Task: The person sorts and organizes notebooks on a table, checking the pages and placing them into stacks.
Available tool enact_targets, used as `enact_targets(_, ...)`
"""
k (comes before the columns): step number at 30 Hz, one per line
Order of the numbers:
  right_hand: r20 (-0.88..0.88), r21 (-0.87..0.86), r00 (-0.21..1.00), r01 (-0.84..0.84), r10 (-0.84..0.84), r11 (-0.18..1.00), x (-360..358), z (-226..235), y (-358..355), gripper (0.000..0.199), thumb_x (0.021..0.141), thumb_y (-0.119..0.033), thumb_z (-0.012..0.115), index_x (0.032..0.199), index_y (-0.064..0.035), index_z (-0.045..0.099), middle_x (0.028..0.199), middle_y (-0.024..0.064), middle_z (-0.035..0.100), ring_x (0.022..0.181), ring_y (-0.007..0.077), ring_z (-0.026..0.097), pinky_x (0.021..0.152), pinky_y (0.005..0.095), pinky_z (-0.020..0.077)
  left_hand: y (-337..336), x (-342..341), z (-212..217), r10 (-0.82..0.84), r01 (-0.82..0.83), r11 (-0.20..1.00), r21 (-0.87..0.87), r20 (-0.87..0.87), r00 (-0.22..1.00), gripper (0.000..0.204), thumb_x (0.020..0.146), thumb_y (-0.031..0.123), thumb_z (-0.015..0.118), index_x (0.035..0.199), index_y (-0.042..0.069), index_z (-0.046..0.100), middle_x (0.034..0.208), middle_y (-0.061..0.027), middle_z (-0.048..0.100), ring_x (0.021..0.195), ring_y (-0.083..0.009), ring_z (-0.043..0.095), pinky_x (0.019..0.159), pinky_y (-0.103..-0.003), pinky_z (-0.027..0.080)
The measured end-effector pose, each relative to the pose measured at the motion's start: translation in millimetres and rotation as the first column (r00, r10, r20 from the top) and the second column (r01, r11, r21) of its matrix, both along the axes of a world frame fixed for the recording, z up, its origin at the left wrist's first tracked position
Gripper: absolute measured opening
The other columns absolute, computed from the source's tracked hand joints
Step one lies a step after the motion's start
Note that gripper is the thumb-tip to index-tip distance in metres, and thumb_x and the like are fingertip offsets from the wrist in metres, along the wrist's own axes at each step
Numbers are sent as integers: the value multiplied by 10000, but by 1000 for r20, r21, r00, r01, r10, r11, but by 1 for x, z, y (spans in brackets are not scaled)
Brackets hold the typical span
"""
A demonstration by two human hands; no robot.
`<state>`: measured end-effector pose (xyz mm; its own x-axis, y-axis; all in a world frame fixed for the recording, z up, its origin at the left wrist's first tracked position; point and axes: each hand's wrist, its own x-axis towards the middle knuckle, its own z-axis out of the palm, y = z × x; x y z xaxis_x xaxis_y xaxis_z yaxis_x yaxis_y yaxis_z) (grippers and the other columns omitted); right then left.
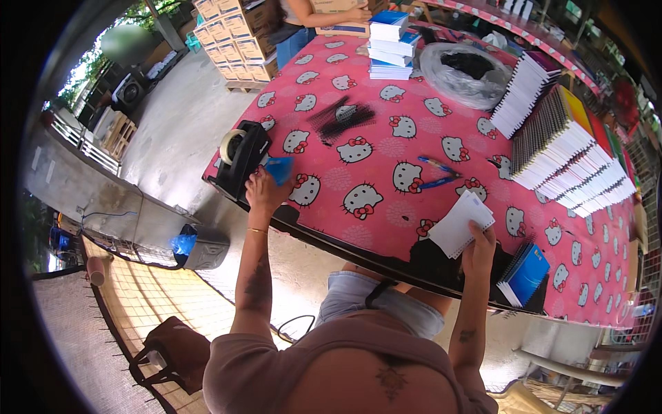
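Mauve top nearest, the right hand pinches seemingly unbound white sheets right of the tape dispenser, beside which the left hand's grip is unclear; farther right, spiral notebooks look finished.

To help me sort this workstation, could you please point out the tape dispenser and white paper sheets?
Tape dispenser (246, 160), head view: its black body side.
White paper sheets (456, 224), head view: the top sheet's face.

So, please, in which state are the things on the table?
Tape dispenser: upright, loaded.
Blue piece: at left hand, blurred.
White sheets: held in right hand.
Blue notebook: closed.
Blue-handled tool: handles apart.
Black binding coils: loose, heaped.
Spiral notebooks: closed, stacked.
Plastic bag: holds black contents.
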<state>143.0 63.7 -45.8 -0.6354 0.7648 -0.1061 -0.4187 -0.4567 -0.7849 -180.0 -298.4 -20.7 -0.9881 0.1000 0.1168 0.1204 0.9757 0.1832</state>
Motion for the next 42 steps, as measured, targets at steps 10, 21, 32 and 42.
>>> enact_targets(10, -80, -42, 997, -6, 3, 999, 18, 43, -16, 342, 889, 22, 627, 1223, 21, 552, 1192, 118, 646, 1102, 221, 623, 981, 355, 471, 14, -18, 11, -180, 167, 982, 88, 167, 969, 1172, 501, 562, 866, 1340, -86, 366, 1255, -294, 525, 1215, -474, 506, 993, -493, 459)
enact_targets(21, -129, -141, 961, -263, 245, 954, -19, 44, -60, 338, 899, 2, 614, 1231, 5, 551, 1167, 106, 651, 1088, 210, 632, 955, 350, 481, 62, 17, -3, -519, 482, 842, 241, 118, 847, 1134, 516, 539, 896, 1337, -23, 351, 1247, -310, 542, 1156, -450, 575, 950, -494, 489)
enact_targets(32, -26, -126, 983, -186, 184, 974, -27, 29, -57, 391, 884, 8, 575, 1268, 17, 504, 1185, 122, 624, 1114, 225, 603, 1000, 370, 441, 139, 97, 2, -661, 540, 570, 619, -45, 749, 291, 828, 197, 759, 1024, 17, 642, 871, -144, 676, 793, -221, 663, 716, -337, 517)
enact_targets(42, 473, 868, 757, -310, -452, 388, -59, 20, -81, 804, 761, -145, 728, 1450, -17, 333, 1396, 256, 398, 1307, 440, 368, 1097, 520, 297, 109, 64, 44, -701, -66, 73, 995, 98, 706, 254, 940, 134, 662, 1158, 5, 648, 962, -51, 696, 848, -135, 652, 739, -273, 538)
